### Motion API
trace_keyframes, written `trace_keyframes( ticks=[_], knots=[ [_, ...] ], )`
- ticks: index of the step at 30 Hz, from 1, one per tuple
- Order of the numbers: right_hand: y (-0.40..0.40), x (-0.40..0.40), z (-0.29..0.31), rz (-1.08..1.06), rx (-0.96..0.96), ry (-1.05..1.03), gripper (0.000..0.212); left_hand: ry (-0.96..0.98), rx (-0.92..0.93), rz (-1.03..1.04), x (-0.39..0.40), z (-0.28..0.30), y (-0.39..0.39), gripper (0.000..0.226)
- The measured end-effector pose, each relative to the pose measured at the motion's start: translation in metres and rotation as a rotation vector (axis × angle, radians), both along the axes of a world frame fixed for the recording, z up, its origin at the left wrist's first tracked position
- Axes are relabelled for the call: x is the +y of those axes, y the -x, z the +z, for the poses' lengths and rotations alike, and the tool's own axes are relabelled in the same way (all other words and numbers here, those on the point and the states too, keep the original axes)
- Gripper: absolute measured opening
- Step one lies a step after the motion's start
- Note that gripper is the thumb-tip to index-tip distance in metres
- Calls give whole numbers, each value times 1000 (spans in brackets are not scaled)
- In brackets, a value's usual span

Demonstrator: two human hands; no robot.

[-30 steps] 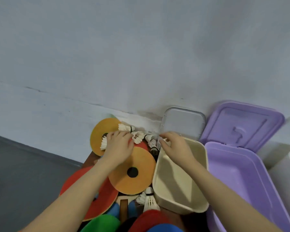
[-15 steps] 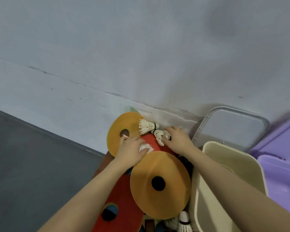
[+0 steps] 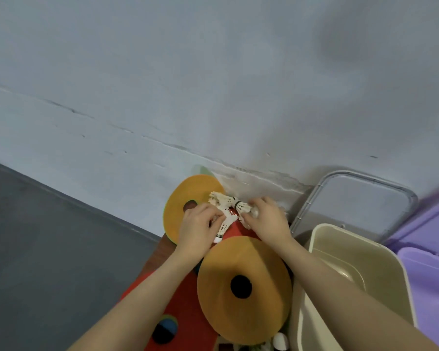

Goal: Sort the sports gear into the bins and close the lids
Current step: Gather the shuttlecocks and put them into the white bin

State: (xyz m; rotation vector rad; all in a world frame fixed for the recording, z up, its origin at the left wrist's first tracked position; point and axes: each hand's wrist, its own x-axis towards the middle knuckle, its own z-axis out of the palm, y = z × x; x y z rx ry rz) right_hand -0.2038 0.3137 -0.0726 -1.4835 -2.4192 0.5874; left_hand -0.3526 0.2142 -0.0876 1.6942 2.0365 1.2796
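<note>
White feather shuttlecocks [image 3: 222, 200] lie near the wall on flat disc cones. My left hand [image 3: 199, 228] is closed around one shuttlecock [image 3: 224, 222] whose cork points toward me. My right hand [image 3: 266, 219] grips another shuttlecock [image 3: 243, 206] by its cork end. An orange disc cone [image 3: 188, 196] lies under my left hand, a second orange one [image 3: 243, 287] sits nearer me, and a red one [image 3: 188, 307] lies beneath. The cream bin [image 3: 360, 252] stands open to the right, with the purple bin [image 3: 431, 277] beyond it.
The cream bin's grey lid [image 3: 360, 198] leans against the pale wall behind it. Dark grey floor [image 3: 48, 236] fills the left. Another shuttlecock [image 3: 280, 341] lies at the bottom edge beside the bin. A blue and green cone shows through the red cone's hole [image 3: 164, 330].
The view has shifted closer onto the cones. My right hand moved left from the cream bin's rim to the shuttlecocks by the wall, and both hands closed on shuttlecocks.
</note>
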Motion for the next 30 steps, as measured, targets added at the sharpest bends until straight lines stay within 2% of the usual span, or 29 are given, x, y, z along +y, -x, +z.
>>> trace_keyframes(
  ticks=[3,8,15,23,30],
  knots=[
    [-8,-7,19,-9,97,-70,34,-93,-41,29,0,16,-5,19],
    [-36,-22,52,-34,262,-158,30,-172,23,65,-5,54,-27,15],
    [-121,-57,91,-7,425,-341,29,-364,145,-53,-13,102,-77,19],
    [-248,-97,121,-60,474,-503,36,-544,266,-112,-24,144,-194,15],
    [-403,-131,132,-132,448,-598,36,-593,197,-238,-30,161,-347,7]
  ],
)
